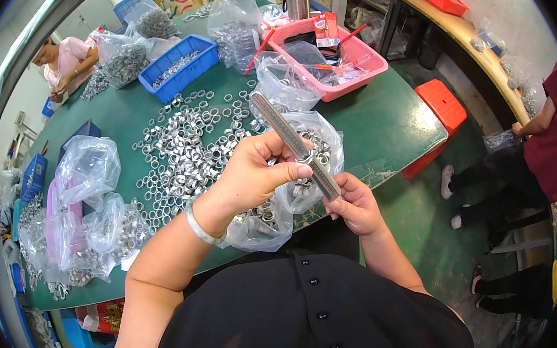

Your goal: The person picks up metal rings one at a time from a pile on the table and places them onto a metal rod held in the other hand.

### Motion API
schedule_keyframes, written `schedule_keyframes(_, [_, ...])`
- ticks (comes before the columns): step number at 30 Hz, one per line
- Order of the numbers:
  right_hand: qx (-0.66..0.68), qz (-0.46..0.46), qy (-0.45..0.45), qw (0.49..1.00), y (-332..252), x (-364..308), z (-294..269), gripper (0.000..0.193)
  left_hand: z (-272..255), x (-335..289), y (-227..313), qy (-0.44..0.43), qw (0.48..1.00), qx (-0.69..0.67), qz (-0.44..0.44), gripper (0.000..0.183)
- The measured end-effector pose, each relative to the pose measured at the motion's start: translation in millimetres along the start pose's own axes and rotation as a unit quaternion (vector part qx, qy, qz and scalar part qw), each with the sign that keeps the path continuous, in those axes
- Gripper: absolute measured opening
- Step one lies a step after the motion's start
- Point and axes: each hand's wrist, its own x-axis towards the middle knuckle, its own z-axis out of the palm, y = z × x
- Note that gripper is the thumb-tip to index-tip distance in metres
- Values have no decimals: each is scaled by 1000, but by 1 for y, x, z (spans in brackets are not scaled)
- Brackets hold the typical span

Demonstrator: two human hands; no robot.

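The person's left hand (pixel 254 167) pinches with thumb and fingers, elbow bent; the right hand (pixel 357 208) sits lower, thumb against curled fingers.

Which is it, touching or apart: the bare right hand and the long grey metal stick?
Touching. The head view shows the right hand pinching the lower end of the long grey metal stick with thumb and fingers.

I watch through head-worn fisheye: close above near edge of counter (pixel 381 122), facing down, across toward far edge.
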Motion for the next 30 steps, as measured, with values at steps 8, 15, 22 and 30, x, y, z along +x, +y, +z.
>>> schedule_keyframes(8, [10,1,-3,1000,2,0,0,25,0,-1,0,8,1000,-8,-10,29])
schedule_keyframes(15, [16,8,-3,1000,1,-1,1,25,-1,-1,-1,10,1000,1,-13,29])
schedule_keyframes(22, [16,18,5,1000,1,-2,1,25,-2,-1,-2,16,1000,-1,-24,29])
schedule_keyframes(30, [21,18,4,1000,3,-1,2,25,-2,-1,-2,13,999,-22,-26,28])
